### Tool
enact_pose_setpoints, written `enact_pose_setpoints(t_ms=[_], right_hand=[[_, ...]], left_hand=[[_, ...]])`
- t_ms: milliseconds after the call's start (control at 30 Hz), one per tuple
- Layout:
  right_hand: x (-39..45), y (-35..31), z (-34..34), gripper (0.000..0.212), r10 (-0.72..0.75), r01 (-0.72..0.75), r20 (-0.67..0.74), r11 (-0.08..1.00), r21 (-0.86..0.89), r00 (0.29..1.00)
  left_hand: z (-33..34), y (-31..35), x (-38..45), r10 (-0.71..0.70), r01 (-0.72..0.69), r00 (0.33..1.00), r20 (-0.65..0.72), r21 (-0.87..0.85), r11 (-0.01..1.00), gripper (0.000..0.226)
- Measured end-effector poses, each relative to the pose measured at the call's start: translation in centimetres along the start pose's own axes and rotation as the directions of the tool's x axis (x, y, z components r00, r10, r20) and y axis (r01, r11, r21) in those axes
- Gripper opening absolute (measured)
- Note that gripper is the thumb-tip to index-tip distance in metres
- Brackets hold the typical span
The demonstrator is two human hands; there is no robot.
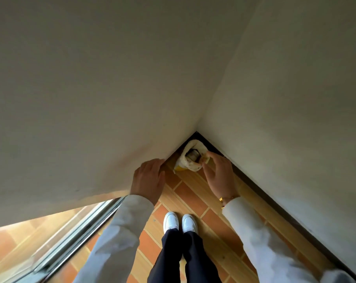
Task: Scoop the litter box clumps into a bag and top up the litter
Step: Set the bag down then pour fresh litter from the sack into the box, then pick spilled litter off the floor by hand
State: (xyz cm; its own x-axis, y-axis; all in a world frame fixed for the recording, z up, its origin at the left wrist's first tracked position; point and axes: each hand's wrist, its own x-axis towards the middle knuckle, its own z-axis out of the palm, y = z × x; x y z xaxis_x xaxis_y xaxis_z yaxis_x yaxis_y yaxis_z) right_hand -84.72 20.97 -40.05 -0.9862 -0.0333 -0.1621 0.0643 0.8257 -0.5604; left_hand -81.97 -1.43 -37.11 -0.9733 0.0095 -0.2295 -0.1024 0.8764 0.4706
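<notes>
Cream sack pinched open in the wall corner

Plaster walls (91,78) are seen meeting at a corner, with a tiled floor (193,193) of orange and wood tones below. A cream litter sack (190,152), yellow at its base, is stood in that corner, its top rolled down. The sack's rim is pinched by the fingers (205,160) of the right hand (220,176). The left hand (148,180) is held left of the sack, fingers loosely curled, gripping nothing. White shoes (180,222) are seen nearer than the sack.
</notes>
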Motion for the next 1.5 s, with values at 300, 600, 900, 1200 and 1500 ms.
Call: enact_pose_setpoints(t_ms=[300, 600, 900, 1200, 1500], right_hand=[[-9.9, -7.9, -11.3, 0.041, -0.042, 0.044, -0.054, 0.998, 0.043, 0.998], [-20.3, -9.3, -17.8, 0.041, 0.042, -0.038, -0.096, 0.998, 0.043, 0.995], [-32.4, -6.9, -21.6, 0.039, 0.165, -0.148, -0.233, 0.985, 0.085, 0.958], [-43.8, -3.9, -23.8, 0.038, 0.414, -0.39, -0.452, 0.908, 0.15, 0.79], [-55.1, -6.4, -22.0, 0.038, 0.692, -0.637, -0.579, 0.689, 0.347, 0.432]], left_hand=[[-9.8, 4.5, -8.0, 0.09, -0.087, 0.993, -0.073, 0.045, 0.995, 0.035], [-14.1, 9.2, -17.0, 0.222, -0.217, 0.967, -0.129, 0.05, 0.975, 0.037], [-13.5, 13.8, -24.5, 0.393, -0.387, 0.918, -0.055, 0.096, 0.917, 0.033], [-11.8, 19.1, -28.1, 0.629, -0.631, 0.774, 0.067, 0.002, 0.776, 0.039], [-9.5, 23.3, -29.6, 0.804, -0.844, 0.488, 0.338, -0.051, 0.534, 0.031]])
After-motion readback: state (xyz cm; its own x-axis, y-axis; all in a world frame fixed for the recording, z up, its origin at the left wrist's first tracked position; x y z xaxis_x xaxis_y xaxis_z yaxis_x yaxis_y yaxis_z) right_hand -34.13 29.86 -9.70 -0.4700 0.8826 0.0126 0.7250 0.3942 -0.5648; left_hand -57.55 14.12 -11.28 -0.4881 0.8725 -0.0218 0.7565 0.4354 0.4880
